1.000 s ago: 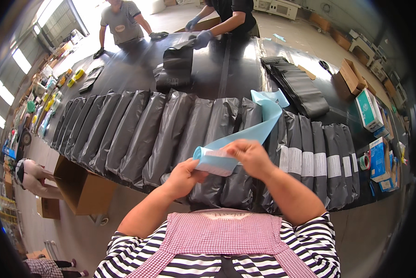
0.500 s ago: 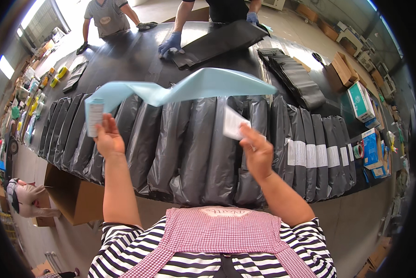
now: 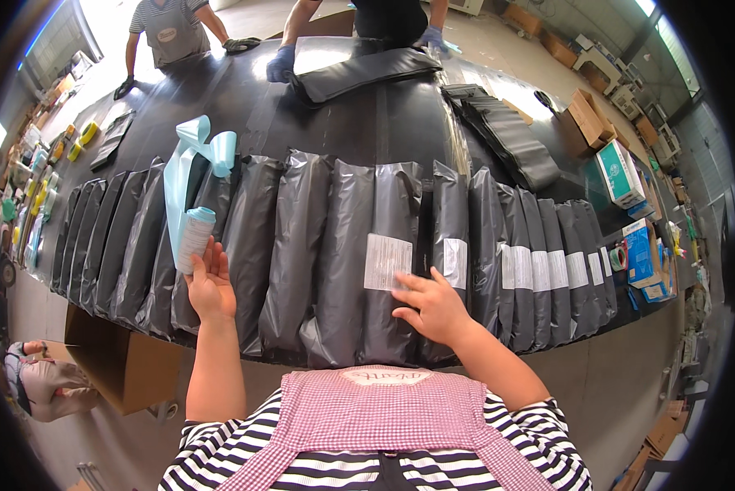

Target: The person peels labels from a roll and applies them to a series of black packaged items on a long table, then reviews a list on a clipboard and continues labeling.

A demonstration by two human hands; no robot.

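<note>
My left hand (image 3: 212, 288) is closed around a small roll of white printed labels (image 3: 194, 242), held upright above the bags. Its light blue backing strip (image 3: 176, 184) rises from the roll and curls over at the top. A white label (image 3: 386, 260) lies across a dark grey plastic-wrapped package (image 3: 397, 200) in the middle of the row. My right hand (image 3: 435, 309) has its fingers spread, the fingertips at that label's lower right edge. Just to the right, another package (image 3: 448, 204) bears a label, as do several narrower packages (image 3: 539, 233) farther right.
Unlabelled grey packages (image 3: 122, 237) continue the row leftward along the black table (image 3: 245, 106). Across it, a co-worker's blue-gloved hand (image 3: 281, 64) touches a flat black bag (image 3: 359, 75); another person (image 3: 167, 33) leans at the far left. Stacked black bags (image 3: 507, 135) and boxes (image 3: 621, 173) lie right.
My right hand has come down with the label, which now lies on the middle package, and its fingers have spread. The blue strip has swung left and curled; the co-worker's black bag has shifted.
</note>
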